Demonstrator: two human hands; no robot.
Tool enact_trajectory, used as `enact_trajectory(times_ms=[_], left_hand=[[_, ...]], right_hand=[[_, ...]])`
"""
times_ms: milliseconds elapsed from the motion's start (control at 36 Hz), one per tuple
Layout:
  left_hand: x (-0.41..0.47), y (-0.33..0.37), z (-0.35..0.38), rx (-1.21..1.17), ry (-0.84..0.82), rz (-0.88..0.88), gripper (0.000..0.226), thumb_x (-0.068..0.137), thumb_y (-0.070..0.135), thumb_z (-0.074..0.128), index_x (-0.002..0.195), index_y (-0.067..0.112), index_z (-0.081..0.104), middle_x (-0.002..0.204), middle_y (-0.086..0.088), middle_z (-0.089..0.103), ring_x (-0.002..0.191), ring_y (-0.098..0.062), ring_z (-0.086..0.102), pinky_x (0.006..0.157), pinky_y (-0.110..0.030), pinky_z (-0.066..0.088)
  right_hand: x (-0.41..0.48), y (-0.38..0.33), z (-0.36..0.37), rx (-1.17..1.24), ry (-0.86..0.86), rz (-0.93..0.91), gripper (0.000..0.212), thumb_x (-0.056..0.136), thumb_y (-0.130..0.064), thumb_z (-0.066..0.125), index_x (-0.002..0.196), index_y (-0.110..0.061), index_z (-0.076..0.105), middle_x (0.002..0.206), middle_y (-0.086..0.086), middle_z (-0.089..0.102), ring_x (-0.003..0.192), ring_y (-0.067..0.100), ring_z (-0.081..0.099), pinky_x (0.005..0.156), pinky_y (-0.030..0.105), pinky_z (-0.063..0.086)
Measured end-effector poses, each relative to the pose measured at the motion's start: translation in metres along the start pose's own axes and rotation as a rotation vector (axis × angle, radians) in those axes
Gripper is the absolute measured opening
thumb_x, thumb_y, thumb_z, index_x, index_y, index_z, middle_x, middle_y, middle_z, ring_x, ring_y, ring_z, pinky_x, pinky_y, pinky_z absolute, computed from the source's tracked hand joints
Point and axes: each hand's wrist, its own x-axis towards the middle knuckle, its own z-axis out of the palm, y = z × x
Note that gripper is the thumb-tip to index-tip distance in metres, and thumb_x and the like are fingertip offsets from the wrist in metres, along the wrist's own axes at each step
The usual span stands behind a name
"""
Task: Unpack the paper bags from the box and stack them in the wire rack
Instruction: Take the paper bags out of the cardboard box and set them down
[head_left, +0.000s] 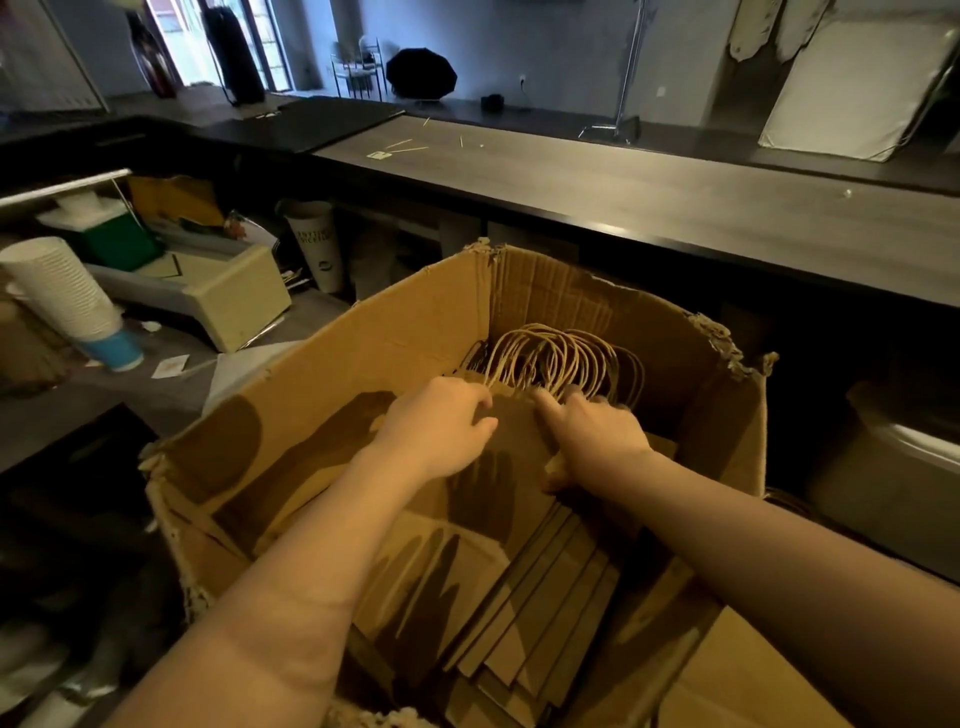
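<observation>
A large torn cardboard box (363, 358) stands open in front of me. Inside lies a stack of flat brown paper bags (514, 467) with twisted paper handles (550, 358) bunched at the far end. Both my hands reach into the box. My left hand (441, 426) curls its fingers over the top edge of the bags near the handles. My right hand (592, 431) grips the right side of the same stack, thumb tucked under. More flat bags (524, 623) lie lower in the box. The wire rack is not in view.
A long dark counter (649, 202) runs behind the box. To the left are a stack of white paper cups (62, 296), a tall printed cup (317, 244), a beige tray (234, 296) and a green-and-white container (109, 234). A white bin (893, 467) sits at right.
</observation>
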Motion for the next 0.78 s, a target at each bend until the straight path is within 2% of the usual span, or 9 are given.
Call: enact_trajectory(times_ms=[139,278,333,417,500,583,667,722,778], left_hand=[[0.0,0.001,0.0,0.01,-0.015,-0.001,0.036,0.095,0.037,0.049,0.129,0.025,0.054,0.125,0.001,0.058,0.109,-0.016,0.056,0.085,-0.032,0.05],[-0.001,-0.001,0.0,-0.003,-0.025,-0.012,0.038,0.095,0.038,0.049,0.131,0.025,0.052,0.126,0.001,0.058,0.11,-0.017,0.056,0.085,-0.032,0.049],[-0.002,-0.003,0.001,-0.002,-0.021,-0.016,0.04,0.095,0.039,0.049,0.132,0.025,0.051,0.127,0.002,0.058,0.111,-0.017,0.055,0.083,-0.031,0.047],[-0.003,-0.005,0.001,-0.001,-0.022,-0.024,0.04,0.095,0.039,0.048,0.133,0.025,0.05,0.128,0.001,0.057,0.112,-0.018,0.055,0.088,-0.034,0.049],[-0.006,-0.005,0.0,-0.013,-0.014,-0.027,0.039,0.096,0.037,0.049,0.132,0.025,0.05,0.128,0.002,0.057,0.113,-0.017,0.054,0.089,-0.034,0.049],[-0.008,-0.005,0.0,-0.028,-0.008,-0.029,0.038,0.096,0.037,0.049,0.132,0.026,0.05,0.127,0.003,0.057,0.112,-0.016,0.054,0.089,-0.033,0.049],[-0.009,-0.005,0.0,-0.036,-0.015,-0.038,0.038,0.095,0.037,0.049,0.132,0.027,0.05,0.128,0.003,0.056,0.112,-0.016,0.055,0.088,-0.033,0.049],[-0.008,-0.006,0.0,-0.041,-0.027,-0.044,0.038,0.095,0.037,0.05,0.132,0.027,0.051,0.128,0.003,0.056,0.111,-0.017,0.055,0.088,-0.034,0.049],[-0.009,-0.007,0.0,-0.038,-0.039,-0.05,0.038,0.095,0.037,0.049,0.132,0.027,0.051,0.127,0.002,0.057,0.109,-0.017,0.056,0.088,-0.035,0.05]], right_hand=[[-0.003,-0.002,-0.002,0.113,0.164,-0.097,0.092,0.079,-0.033,0.074,0.145,-0.025,0.011,0.131,0.01,0.044,0.107,0.027,0.058,0.084,0.038,0.054],[-0.004,-0.002,-0.01,0.398,0.268,-0.189,0.076,0.082,-0.021,0.071,0.142,-0.024,0.024,0.13,0.006,0.05,0.11,0.021,0.056,0.089,0.028,0.05],[-0.006,-0.002,-0.015,0.502,0.32,-0.207,0.072,0.081,-0.021,0.072,0.139,-0.022,0.029,0.119,0.004,0.055,0.101,0.015,0.055,0.082,0.021,0.045],[-0.01,-0.003,-0.02,0.668,0.384,-0.21,0.068,0.077,-0.02,0.076,0.132,-0.021,0.036,0.093,-0.005,0.053,0.075,0.006,0.054,0.064,0.016,0.047],[-0.011,-0.003,-0.022,0.817,0.413,-0.174,0.064,0.075,-0.022,0.078,0.125,-0.024,0.037,0.09,-0.006,0.054,0.073,0.006,0.059,0.06,0.016,0.052],[-0.011,-0.002,-0.023,1.015,0.307,-0.101,0.061,0.078,-0.022,0.076,0.122,-0.021,0.034,0.095,0.001,0.059,0.074,0.01,0.065,0.06,0.02,0.056],[-0.013,-0.002,-0.025,1.169,0.069,-0.047,0.054,0.084,-0.017,0.069,0.125,-0.018,0.034,0.092,0.003,0.06,0.071,0.011,0.067,0.055,0.02,0.055],[-0.011,-0.002,-0.025,1.11,-0.074,-0.032,0.047,0.086,-0.017,0.066,0.124,-0.016,0.038,0.1,0.006,0.06,0.081,0.016,0.068,0.066,0.028,0.059],[-0.009,-0.003,-0.024,0.952,-0.131,-0.043,0.036,0.089,-0.018,0.064,0.119,-0.01,0.047,0.109,0.011,0.062,0.094,0.023,0.066,0.082,0.04,0.057]])
